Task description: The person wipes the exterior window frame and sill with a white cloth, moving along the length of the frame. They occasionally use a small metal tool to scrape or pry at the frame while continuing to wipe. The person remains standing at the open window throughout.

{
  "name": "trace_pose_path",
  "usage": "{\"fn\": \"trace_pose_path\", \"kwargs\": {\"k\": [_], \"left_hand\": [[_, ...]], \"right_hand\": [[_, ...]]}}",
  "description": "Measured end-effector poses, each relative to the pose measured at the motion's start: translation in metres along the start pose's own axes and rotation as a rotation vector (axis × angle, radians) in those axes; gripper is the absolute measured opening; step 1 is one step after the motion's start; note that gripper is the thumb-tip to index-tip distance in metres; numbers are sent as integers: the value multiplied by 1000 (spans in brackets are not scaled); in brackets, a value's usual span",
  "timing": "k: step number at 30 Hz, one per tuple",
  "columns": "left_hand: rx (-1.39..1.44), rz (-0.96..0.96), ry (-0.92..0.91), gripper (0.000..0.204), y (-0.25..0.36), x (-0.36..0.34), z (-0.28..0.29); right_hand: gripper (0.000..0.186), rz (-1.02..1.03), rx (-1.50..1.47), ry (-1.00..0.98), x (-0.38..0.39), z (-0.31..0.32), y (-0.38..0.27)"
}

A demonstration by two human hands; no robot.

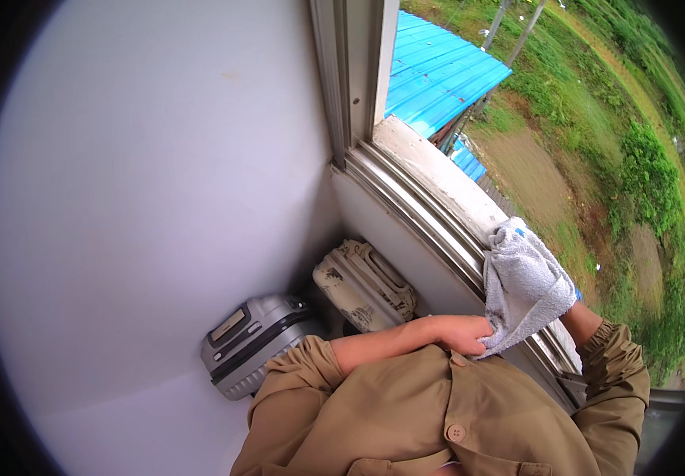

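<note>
Cloth (521, 278), pale grey, nubbly, with small touches of blue at its edges, is held out at the open window, overlapping the metal track (418, 202) and the white outer ledge (438, 170) as seen from above; whether it presses on them I cannot tell. The left forearm (386, 343) leaves a pushed-up sleeve (303, 369) and crosses in front of the brown jacket (390, 404) from left to right, nearly level, rising slightly toward the left hand (463, 334). That hand's fingers are curled in, its grip pinching the cloth's lower left part just beside the jacket. The right arm is bent on the other side, its gathered cuff (606, 337) turned up and leftward; the right hand (581, 319) shows only near the wrist before going under the cloth, so I cannot tell how its grip stands. The cloth's long axis runs steeply up the view from the left hand, leaning a little right, its bunched upper end pointing away from the jacket. A folded band slants across its lower part, rising rightward toward the right hand. Beyond the left forearm, a grey suitcase (259, 341) and a cream suitcase (362, 285) stand in the corner.
</note>
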State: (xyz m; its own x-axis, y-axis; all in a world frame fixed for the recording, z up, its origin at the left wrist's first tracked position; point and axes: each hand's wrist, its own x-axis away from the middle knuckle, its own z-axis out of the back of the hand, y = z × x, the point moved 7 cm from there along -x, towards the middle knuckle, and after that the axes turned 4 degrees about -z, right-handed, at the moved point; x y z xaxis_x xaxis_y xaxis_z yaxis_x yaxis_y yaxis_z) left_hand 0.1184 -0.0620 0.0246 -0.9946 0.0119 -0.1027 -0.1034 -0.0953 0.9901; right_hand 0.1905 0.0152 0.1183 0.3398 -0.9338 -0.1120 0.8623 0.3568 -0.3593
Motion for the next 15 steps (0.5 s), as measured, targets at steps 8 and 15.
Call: {"fn": "trace_pose_path", "kwargs": {"k": [8,15], "left_hand": [[-34,-126,-136,22,48,-22,-14],[-26,-409,-20,33,101,-28,-4]], "right_hand": [[46,-402,-433,-121,133,-3,62],[51,-716,-706,308,210,36,95]]}}
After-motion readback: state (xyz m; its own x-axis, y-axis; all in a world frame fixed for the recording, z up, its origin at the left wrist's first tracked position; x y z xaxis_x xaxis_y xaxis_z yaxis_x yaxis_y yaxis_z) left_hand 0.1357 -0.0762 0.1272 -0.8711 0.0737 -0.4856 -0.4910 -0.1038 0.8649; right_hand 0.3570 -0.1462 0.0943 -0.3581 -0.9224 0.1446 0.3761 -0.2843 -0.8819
